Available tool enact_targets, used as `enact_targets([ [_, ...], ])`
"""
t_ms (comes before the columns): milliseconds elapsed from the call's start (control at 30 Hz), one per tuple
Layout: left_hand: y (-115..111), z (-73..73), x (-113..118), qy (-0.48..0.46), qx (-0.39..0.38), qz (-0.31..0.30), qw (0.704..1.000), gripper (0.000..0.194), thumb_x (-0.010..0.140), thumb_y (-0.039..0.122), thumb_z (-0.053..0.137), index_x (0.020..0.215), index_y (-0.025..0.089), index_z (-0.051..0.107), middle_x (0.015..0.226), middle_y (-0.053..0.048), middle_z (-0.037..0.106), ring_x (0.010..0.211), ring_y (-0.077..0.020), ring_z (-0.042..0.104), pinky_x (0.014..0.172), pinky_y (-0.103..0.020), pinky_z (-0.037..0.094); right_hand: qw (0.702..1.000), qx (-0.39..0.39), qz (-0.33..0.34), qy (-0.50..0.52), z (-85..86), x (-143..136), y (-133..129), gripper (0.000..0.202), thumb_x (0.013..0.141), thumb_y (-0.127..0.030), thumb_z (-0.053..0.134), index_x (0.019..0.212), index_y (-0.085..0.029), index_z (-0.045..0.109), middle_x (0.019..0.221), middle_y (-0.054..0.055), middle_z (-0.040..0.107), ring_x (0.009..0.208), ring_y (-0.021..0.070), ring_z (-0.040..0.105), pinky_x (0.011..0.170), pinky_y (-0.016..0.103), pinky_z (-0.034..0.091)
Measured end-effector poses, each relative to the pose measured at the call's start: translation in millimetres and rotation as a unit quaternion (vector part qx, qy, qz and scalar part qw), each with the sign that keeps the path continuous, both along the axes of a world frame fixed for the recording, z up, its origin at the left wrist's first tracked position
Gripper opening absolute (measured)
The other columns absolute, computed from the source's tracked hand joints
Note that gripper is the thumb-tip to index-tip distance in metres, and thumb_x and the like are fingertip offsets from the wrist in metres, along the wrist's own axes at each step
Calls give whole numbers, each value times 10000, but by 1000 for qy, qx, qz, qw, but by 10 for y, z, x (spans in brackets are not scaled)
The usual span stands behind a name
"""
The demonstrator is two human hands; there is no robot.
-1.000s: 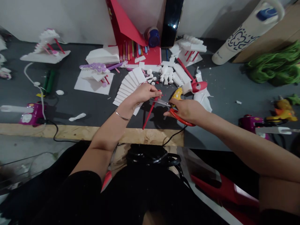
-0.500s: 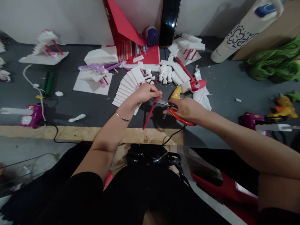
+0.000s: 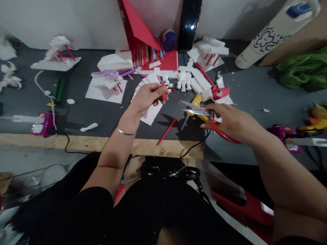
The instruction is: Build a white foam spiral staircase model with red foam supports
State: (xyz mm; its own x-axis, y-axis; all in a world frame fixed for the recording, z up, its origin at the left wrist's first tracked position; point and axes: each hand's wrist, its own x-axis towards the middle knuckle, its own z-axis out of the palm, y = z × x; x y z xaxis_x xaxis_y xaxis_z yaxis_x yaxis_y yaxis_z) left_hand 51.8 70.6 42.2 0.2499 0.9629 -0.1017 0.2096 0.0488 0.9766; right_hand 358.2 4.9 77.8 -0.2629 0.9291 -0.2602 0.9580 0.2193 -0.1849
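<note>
Apparently a craft workshop: the dark-grey, wood-edged surface (image 3: 109, 114) carries a small white, red-posted model (image 3: 55, 63) at 10 o'clock, slim multicoloured sticks (image 3: 143, 56) at 12, tangled green yarn (image 3: 304, 72) at 2; red-handled metal scissors (image 3: 199, 112) at 3.

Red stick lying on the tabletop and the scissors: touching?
Apart. The head view shows a plain strip of bare tabletop between the upper end of the red stick and the tips of the scissors.

Single view, worn on my head: faces forward and down, near above table (image 3: 245, 105); wall (image 3: 76, 23) beyond it, my black clothing (image 3: 143, 211) this side.
</note>
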Motion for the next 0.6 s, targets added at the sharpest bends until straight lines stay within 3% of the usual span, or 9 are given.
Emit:
enact_targets([
  [67,-136,-33,-120,-22,-12,16,1000,447,945,600,713,855,164,678,736,-53,687,614,-96,631,527,-239,416,997,10,-60,45,1,197,-103,489,943,-549,634,1297,-212,612,1237,220,713,1003,302,698,822,403,507],
  [133,-272,-111,-206,-55,-42,41,997,421,925,549,749,768,173,641,686,-26,660,546,-64,568,492,-217,384,986,22,-146,82,-94,394,-199,540,888,-673,627,1200,-232,630,1085,199,726,906,293,692,792,417,508],
  [200,-389,-217,-248,-86,-71,76,991,428,871,522,806,700,173,626,638,-10,639,501,-50,522,458,-200,364,966,72,-226,102,-275,584,-271,685,750,-856,589,1067,-251,640,893,130,689,805,307,667,756,461,519],
  [267,-479,-325,-254,-101,-74,107,986,416,822,514,849,687,169,659,629,-12,645,509,-58,539,451,-193,389,954,106,-256,111,-499,761,-311,725,676,-900,573,1028,-270,642,864,99,659,840,339,662,794,508,528],
  [433,-610,-464,-214,-40,21,167,985,283,792,431,872,679,199,756,765,-29,718,638,-89,615,550,-201,498,938,135,-305,93,-959,1132,-312,590,708,-751,632,1044,-267,675,899,140,668,931,378,661,846,554,532],
  [600,-640,-485,-169,6,60,194,979,112,831,306,808,756,223,814,767,-26,752,620,-98,603,584,-221,526,954,112,-265,90,-1164,1431,-296,639,714,-476,703,1310,-247,687,1055,221,728,1138,388,653,955,549,503],
])
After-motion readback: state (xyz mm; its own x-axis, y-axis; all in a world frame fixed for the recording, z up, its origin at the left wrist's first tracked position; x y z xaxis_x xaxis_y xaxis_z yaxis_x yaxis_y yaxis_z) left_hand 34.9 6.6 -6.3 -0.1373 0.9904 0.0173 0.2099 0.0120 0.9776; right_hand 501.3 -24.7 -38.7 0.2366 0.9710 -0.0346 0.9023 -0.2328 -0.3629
